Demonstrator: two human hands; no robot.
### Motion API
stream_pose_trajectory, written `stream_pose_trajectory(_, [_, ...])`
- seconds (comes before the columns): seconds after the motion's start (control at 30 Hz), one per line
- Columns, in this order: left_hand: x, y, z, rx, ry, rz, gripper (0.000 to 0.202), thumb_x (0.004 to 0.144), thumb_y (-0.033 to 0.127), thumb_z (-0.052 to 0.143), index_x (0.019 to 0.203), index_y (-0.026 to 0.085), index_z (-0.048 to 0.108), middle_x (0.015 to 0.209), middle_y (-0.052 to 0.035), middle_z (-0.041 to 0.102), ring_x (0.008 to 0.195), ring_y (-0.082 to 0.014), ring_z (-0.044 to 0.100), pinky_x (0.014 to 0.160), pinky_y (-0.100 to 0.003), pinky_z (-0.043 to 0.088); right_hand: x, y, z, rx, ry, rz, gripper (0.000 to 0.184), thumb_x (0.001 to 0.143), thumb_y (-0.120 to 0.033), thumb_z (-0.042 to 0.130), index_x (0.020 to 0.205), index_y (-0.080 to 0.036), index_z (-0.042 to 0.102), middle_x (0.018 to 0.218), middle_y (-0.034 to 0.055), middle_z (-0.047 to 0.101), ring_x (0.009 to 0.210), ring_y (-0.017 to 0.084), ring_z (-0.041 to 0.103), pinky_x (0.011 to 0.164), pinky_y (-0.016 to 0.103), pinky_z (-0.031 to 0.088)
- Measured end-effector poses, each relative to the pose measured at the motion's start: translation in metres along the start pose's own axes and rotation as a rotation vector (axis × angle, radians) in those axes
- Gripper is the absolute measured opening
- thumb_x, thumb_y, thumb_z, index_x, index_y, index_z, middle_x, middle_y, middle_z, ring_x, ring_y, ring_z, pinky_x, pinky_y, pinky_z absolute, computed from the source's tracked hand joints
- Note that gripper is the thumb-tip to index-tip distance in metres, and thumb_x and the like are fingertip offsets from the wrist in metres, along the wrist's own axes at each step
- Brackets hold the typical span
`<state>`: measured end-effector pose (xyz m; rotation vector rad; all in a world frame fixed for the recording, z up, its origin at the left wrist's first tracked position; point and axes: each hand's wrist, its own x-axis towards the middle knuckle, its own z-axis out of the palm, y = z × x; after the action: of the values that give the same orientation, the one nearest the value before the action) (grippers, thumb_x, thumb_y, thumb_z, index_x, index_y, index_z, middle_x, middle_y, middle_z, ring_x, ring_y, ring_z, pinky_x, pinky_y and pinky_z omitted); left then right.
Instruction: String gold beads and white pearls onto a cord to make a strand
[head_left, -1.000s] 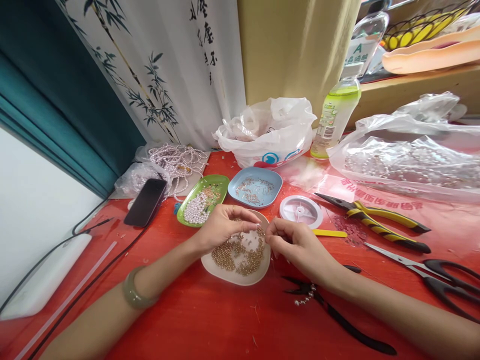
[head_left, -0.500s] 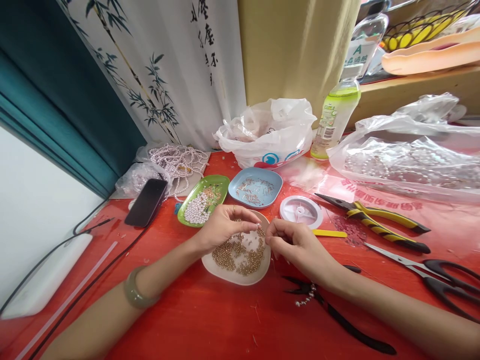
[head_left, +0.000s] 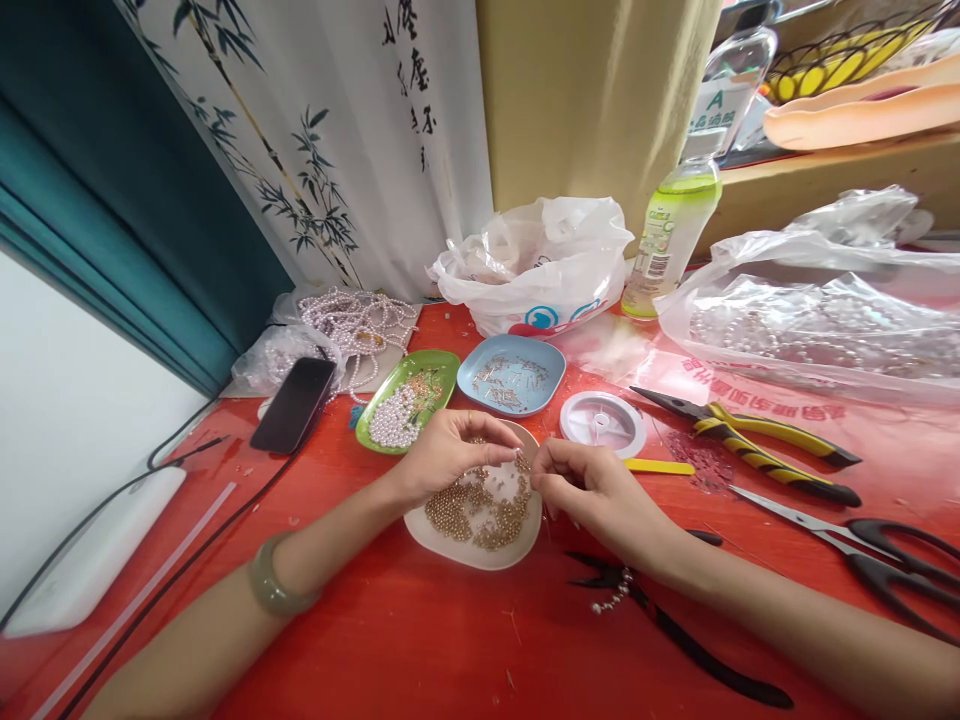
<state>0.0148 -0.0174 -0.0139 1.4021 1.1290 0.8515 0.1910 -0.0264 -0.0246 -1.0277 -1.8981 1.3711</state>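
Observation:
My left hand [head_left: 448, 455] hovers over a white dish [head_left: 439, 534] holding many small gold beads [head_left: 480, 510], its fingertips pinched together on something too small to name. My right hand [head_left: 592, 487] meets it at the dish's right rim, thumb and forefinger also pinched; what they hold is too fine to see. A pale green bangle [head_left: 268, 583] sits on my left wrist. Behind the dish stand a green dish [head_left: 442, 372] with white pearls [head_left: 391, 420] and a blue dish [head_left: 510, 373] with small metal parts.
On the red table lie a clear thread spool [head_left: 602, 421], yellow-handled pliers [head_left: 757, 445], black scissors [head_left: 870, 545], black pliers [head_left: 675, 630] with a short pearl strand, a phone [head_left: 294, 403], strung pearls [head_left: 356, 325], plastic bags [head_left: 536, 260] and a green bottle [head_left: 671, 235].

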Motion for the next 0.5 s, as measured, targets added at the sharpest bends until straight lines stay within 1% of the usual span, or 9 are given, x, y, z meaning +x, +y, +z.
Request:
stream_pose_trajectory(0.1, [0.0002,0.0001,-0.0001,0.006,0.003,-0.003,0.012,0.063,0.021,0.069,0.072,0.013,0.066,0.074,-0.0034,0.067,0.067,-0.0114,0.059,0.063,-0.023,0.046,0.0005,0.0002,0.0,-0.004,-0.001,-0.008,0.011,0.069,-0.016,0.039,0.06,-0.018,0.045,0.052,-0.0028,0.047,0.05,0.011,0.043,0.047,0.023,0.031])
stream_pose_trajectory(0.3, [0.0007,0.0005,-0.0004,0.015,-0.013,-0.006,0.011,0.063,0.02,0.069,0.072,0.013,0.066,0.073,-0.003,0.066,0.066,-0.0109,0.059,0.063,-0.022,0.046,0.0009,-0.0004,0.0006,0.005,0.005,-0.002,0.011,0.069,-0.018,0.039,0.06,-0.018,0.045,0.052,-0.0028,0.046,0.049,0.01,0.042,0.046,0.023,0.031])
stream_pose_trajectory(0.5, [-0.0011,0.0015,0.0007,0.074,-0.043,0.017,0.011,0.065,0.02,0.068,0.073,0.013,0.066,0.073,-0.0025,0.066,0.067,-0.0112,0.059,0.064,-0.023,0.046,0.0004,0.0021,0.0004,-0.009,-0.005,-0.013,0.012,0.07,-0.017,0.039,0.061,-0.017,0.046,0.053,-0.003,0.045,0.049,0.01,0.041,0.046,0.022,0.031])
